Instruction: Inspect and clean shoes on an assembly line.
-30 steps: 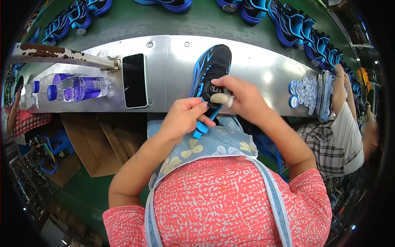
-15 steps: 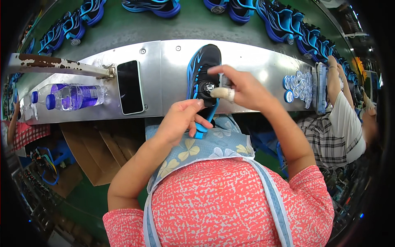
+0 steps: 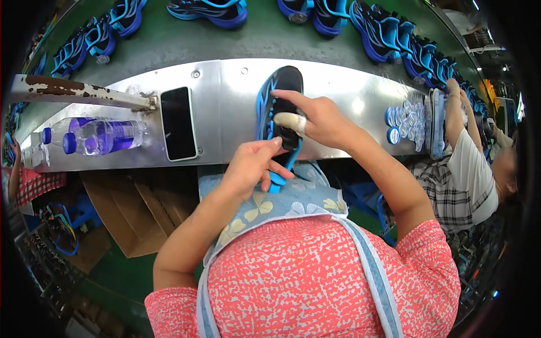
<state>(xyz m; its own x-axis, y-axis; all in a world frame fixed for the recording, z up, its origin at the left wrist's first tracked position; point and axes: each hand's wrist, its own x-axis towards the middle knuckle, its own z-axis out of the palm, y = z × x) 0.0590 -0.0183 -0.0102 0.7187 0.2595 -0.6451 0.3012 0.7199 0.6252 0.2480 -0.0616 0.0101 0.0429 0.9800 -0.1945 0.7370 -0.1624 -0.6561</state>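
Observation:
A black and blue sports shoe (image 3: 288, 79) lies on the metal bench edge, toe pointing away, its heel end reaching over the edge towards my apron. My left hand (image 3: 251, 164) pinches the shoe at its tongue and collar with thumb and forefinger, the other fingers curled loosely. Across the upper, my right hand (image 3: 322, 121) rests with its forefinger along the lacing and its thumb, in a whitish finger cover (image 3: 289, 121), pressed on the middle. The round dial on the tongue is hidden under that thumb.
Left of the shoe lie a phone (image 3: 179, 124) and two water bottles (image 3: 107, 137) beneath a rusty white bar (image 3: 84, 90). Several round discs (image 3: 407, 121) are grouped at the right. More shoes (image 3: 208, 12) line the green belt (image 3: 248, 42). A co-worker (image 3: 470, 169) sits at the right.
My right hand has moved left over the shoe, and its covered thumb now hides the dial that showed before. The left hand keeps its pinch at the tongue.

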